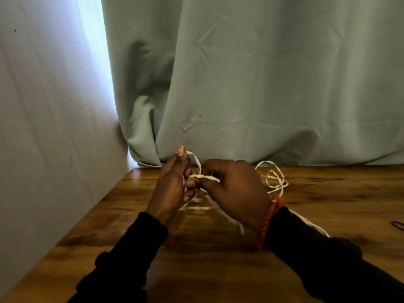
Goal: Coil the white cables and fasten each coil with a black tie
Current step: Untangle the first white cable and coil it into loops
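Note:
A flat white cable [203, 176] runs between both hands above the wooden table. My left hand [172, 182] stands upright with loops of the cable wound around its fingers, thumb pointing up. My right hand [234, 189] pinches a strand of the same cable right next to the left fingers. Loose lengths of the cable trail down to the table under the hands and out under my right forearm. A second white cable [276, 178] with a plug lies in loose loops behind my right hand. A black tie [398, 225] is partly visible at the right edge.
The wooden table [207, 270] meets a white wall [43, 127] on the left and a grey-green curtain [262, 84] at the back. An orange band sits on my right wrist.

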